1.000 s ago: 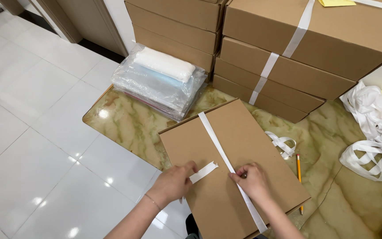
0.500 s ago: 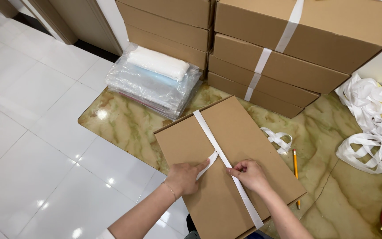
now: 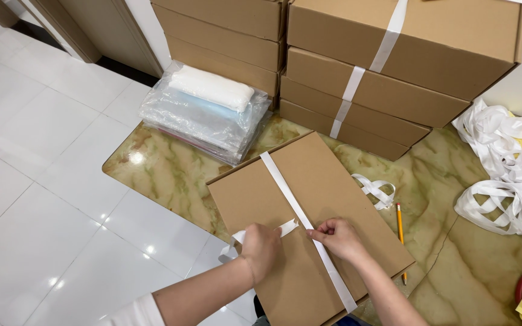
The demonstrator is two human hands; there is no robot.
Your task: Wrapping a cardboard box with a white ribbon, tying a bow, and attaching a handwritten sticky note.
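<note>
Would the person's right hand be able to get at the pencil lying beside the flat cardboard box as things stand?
Probably yes. The pencil lies in the open on the marbled floor, just right of the flat box, with nothing on it. But the right hand is now pinching the white strap and would have to let go.

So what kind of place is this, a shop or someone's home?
Probably a small packing area in a home or shop: stacked cardboard boxes bound with white strap, a pile of loose white strapping, and both hands, left hand and right hand, strapping a flat cardboard box.
</note>
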